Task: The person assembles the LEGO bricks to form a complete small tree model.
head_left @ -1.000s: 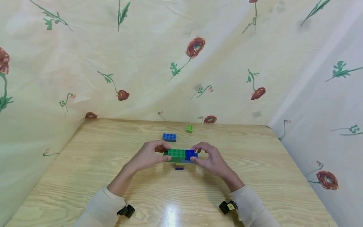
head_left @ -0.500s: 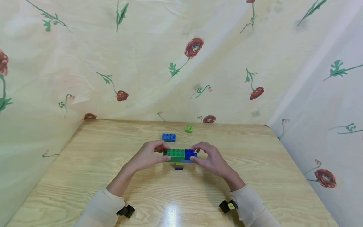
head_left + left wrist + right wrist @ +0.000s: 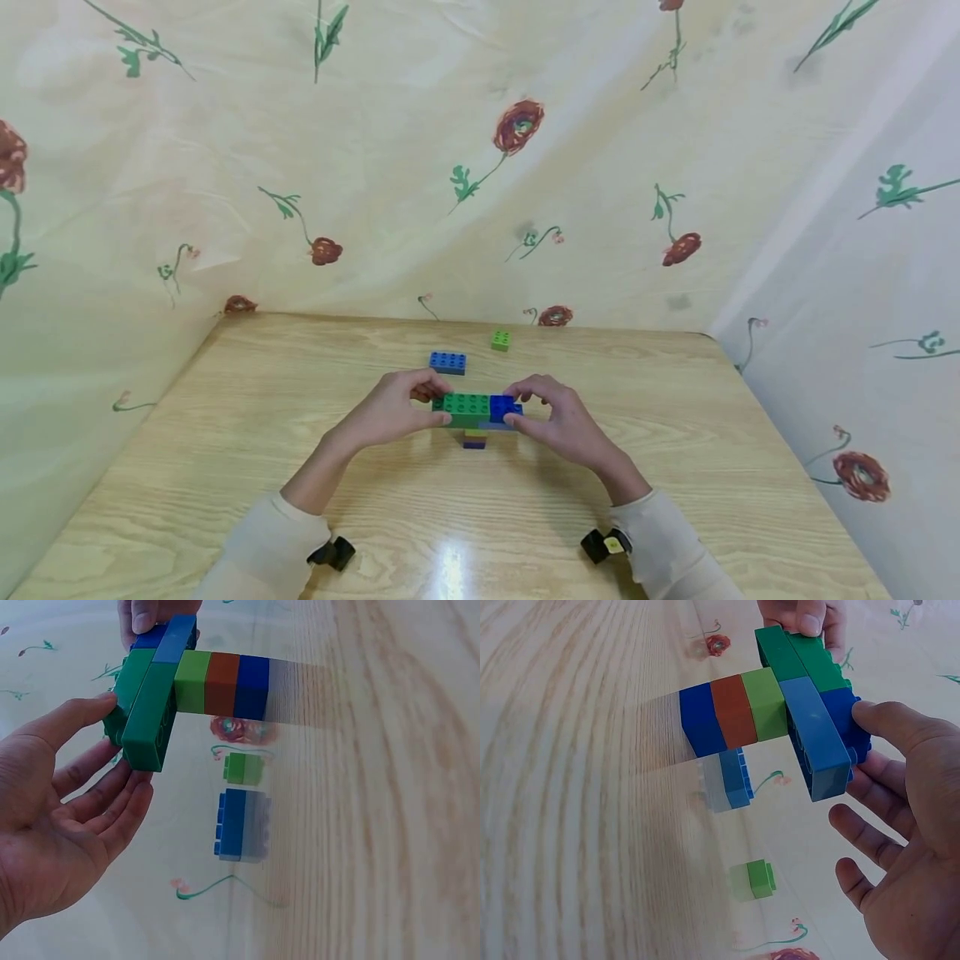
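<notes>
Nothing has shifted since the earlier frame: left hand (image 3: 390,412) still pinches the green end, right hand (image 3: 558,421) the blue end, of the brick assembly (image 3: 477,411) standing mid-table (image 3: 225,467). Behind lie a blue brick (image 3: 447,362) and small green brick (image 3: 501,340).

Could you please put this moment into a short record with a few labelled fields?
Held piece: block build, a stem of dark blue, orange and light green blocks under a green and blue crossbar
Left hand: grip on the green end
Right hand: grip on the blue end
Loose pieces: blue brick and small green block, behind the build
Surface: wooden table
</notes>
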